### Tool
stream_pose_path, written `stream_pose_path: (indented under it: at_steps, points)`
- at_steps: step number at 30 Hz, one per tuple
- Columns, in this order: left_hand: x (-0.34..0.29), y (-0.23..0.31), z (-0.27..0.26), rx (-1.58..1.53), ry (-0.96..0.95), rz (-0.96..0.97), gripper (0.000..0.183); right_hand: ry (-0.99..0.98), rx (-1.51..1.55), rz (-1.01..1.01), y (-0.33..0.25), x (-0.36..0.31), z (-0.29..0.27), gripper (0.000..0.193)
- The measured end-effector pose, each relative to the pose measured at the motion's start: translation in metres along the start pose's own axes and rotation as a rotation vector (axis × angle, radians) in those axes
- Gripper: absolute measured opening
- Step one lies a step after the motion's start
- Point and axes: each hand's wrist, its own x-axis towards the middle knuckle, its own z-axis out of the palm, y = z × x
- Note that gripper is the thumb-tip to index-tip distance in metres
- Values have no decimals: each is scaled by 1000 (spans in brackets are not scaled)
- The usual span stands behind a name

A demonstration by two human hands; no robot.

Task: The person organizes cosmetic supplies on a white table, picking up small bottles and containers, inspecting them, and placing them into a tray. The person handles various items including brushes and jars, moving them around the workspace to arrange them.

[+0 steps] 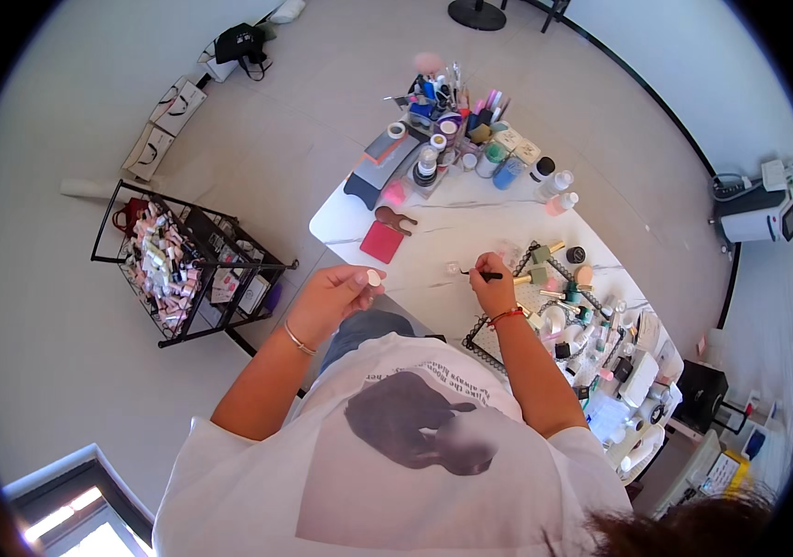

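Dark hair (675, 529) strays in closest to the camera, beside your white printed T-shirt (415, 446); past them, on a white table (457, 223), sits a lace-edged tray (487, 356) crowded with small bottles (540, 273). Left of that tray, your left hand (342, 292) has its thumb and fingertips pinched together on a small pale disc (374, 278), too small to make out in detail. Your right hand (492, 290), at the tray's left edge, is closed pen-style around a slim black tool (489, 276); its thin tip points at a small clear jar (453, 268) just left of the tray, though contact cannot be told. A red square (382, 242) lies farther left of the tray. For steady work, it seems wise to grip the disc by its rim, hold it over the table, guide the tip lightly, and lift your right wrist clear of the tray's bottles.
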Motion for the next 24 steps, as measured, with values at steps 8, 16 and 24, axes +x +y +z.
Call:
stream_pose_path:
  at_steps: [8, 16, 24]
  points:
    - [-18, -5, -13, 10, 64, 36, 36, -7, -139, -51, -13, 3, 12, 13]
    - [-16, -10, -15, 11, 66, 20, 36, -26, -142, -77, -9, 0, 7, 15]
    - [-11, -10, -12, 2, 48, 26, 36, -12, -154, -111, -11, -4, 4, 16]
